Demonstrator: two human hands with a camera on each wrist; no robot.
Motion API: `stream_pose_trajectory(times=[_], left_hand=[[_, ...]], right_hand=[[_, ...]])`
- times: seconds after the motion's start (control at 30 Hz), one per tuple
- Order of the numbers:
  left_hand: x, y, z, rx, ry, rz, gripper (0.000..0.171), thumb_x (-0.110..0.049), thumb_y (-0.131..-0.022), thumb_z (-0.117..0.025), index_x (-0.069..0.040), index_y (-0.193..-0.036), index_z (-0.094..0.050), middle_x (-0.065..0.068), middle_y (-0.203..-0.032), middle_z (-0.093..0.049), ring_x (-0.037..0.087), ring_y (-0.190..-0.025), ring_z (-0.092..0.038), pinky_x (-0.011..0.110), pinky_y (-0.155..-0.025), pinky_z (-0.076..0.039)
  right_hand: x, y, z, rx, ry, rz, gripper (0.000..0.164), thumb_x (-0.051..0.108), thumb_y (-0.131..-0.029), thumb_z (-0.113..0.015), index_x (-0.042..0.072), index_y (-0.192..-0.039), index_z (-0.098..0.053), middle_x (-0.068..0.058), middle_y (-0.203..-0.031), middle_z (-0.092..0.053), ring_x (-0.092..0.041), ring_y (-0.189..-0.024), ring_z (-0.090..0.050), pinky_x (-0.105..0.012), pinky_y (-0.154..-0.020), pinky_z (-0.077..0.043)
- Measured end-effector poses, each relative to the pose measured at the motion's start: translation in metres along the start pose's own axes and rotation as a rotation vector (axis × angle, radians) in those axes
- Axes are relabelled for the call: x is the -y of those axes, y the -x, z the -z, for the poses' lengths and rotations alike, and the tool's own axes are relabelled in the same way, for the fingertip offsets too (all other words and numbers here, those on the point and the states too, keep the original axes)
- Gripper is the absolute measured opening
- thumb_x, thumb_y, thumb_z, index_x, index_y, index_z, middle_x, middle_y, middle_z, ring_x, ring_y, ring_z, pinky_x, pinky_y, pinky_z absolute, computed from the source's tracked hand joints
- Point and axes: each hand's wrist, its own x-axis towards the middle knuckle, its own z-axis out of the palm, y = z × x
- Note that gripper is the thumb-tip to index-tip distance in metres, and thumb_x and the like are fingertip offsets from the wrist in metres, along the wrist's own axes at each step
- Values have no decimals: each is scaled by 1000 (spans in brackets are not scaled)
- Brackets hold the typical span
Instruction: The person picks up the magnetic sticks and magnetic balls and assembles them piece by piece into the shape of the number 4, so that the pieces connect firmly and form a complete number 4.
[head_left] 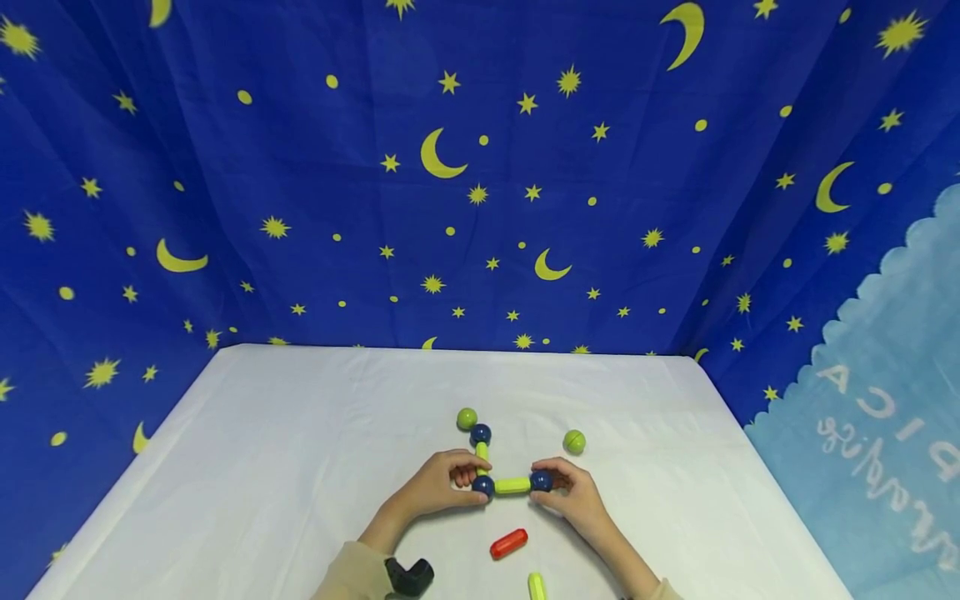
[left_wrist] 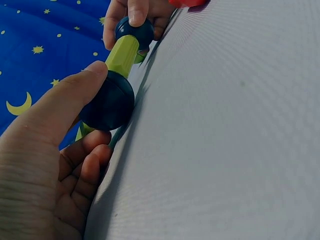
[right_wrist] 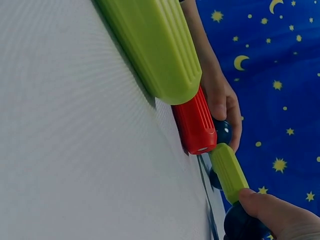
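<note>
My left hand (head_left: 438, 484) pinches a dark blue ball (head_left: 483, 487) at the corner of an L-shaped build, thumb in front and fingers behind. From that ball a yellow-green ribbed rod (head_left: 513, 485) runs right to a second blue ball (head_left: 541, 481), which my right hand (head_left: 576, 497) grips between thumb and fingers. Another yellow-green rod (head_left: 482, 451) leads away to a third blue ball (head_left: 481, 433), partly covered by the left fingers along its length. In the left wrist view, the left thumb presses the corner ball (left_wrist: 109, 104) right at the rod's end.
A green ball (head_left: 467, 418) sits against the far blue ball, and another green ball (head_left: 574, 442) lies beyond the right hand. Nearer me on the white table (head_left: 300, 450) are a red rod (head_left: 509, 544) and a loose yellow-green rod (head_left: 537, 586). Star-patterned blue cloth (head_left: 360, 275) hangs behind.
</note>
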Motion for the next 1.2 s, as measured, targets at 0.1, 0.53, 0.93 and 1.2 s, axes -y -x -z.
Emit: stream_pose_trajectory(times=[0.1, 0.53, 0.93, 1.2], left_hand=[[-1, 1, 0, 2, 0, -3, 42, -35, -76, -79, -15, -112, -68, -6, -87, -60, 0, -76, -50, 18, -69, -44], [-3, 0, 0, 13, 9, 26, 42, -34, -77, -79, -15, -113, -68, -6, -87, -59, 1, -76, -50, 18, -69, -43], [0, 1, 0, -5, -1, -2, 41, -34, -76, -79, -16, -111, -69, -5, -85, -60, 0, -75, -50, 18, -68, -44], [-1, 1, 1, -2, 3, 4, 42, -34, -76, -79, -14, -111, -69, -6, -85, -59, 0, -75, -50, 17, -68, -44]], right_hand=[[1, 1, 0, 11, 5, -4, 42, 6, -75, -77, -2, -113, -63, -22, -112, -63, 2, -88, -58, -19, -77, -50], [-3, 3, 1, 18, 44, -3, 40, 9, -74, -78, 1, -111, -65, -18, -108, -65, 0, -87, -58, -19, -77, -48], [-4, 4, -1, -101, 37, 33, 39, 4, -70, -80, 2, -107, -66, -15, -106, -66, 1, -92, -59, -21, -77, -50], [5, 9, -4, -279, 9, 145, 32, -4, -70, -78, -4, -100, -67, -21, -96, -67, -2, -88, -61, -22, -73, -50]])
